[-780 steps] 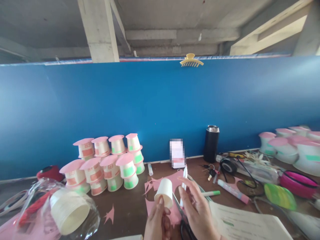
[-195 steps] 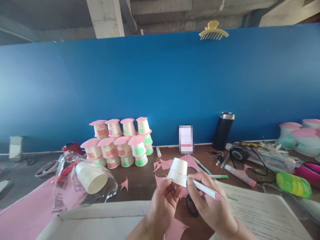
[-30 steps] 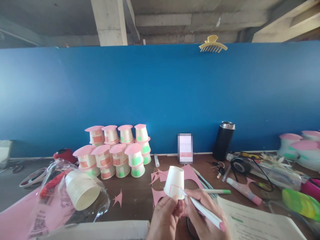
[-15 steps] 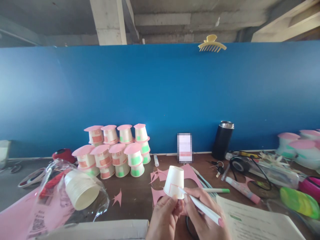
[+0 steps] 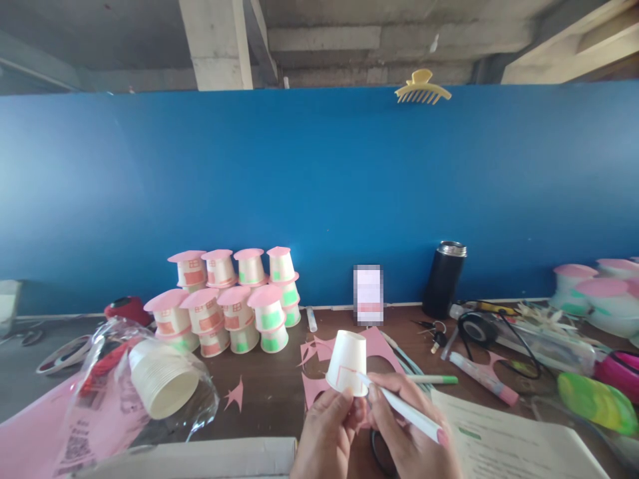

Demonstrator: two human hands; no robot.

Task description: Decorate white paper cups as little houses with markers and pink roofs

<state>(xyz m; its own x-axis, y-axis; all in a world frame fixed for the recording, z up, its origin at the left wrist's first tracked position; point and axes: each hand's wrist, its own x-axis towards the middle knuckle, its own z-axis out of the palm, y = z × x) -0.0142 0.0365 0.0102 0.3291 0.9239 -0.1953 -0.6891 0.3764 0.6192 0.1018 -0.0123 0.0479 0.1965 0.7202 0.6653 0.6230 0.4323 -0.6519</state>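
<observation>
A white paper cup (image 5: 348, 356), upside down and slightly tilted, is held at its rim by my left hand (image 5: 327, 426). On the cup's side is a thin red outline of a rectangle. My right hand (image 5: 407, 419) grips a white marker (image 5: 412, 416) with a pink end, its tip against the cup beside the red line. Under the hands lies pink paper (image 5: 382, 346) with rounded cutouts. Another white marker with a green end (image 5: 439, 380) rests just behind my right hand.
Decorated cups with pink paper tops (image 5: 234, 306) stand stacked at left. A bag of nested cups (image 5: 172, 386) lies nearer. A black flask (image 5: 443, 279), keys (image 5: 436, 336), a glue tube (image 5: 484, 379) and a printed sheet (image 5: 519, 439) are on the right. A blue partition (image 5: 324, 186) closes the back.
The marker tip has shifted very slightly on the cup, and the cup has tilted a touch. Both hands keep their grips; nothing else has visibly moved.
</observation>
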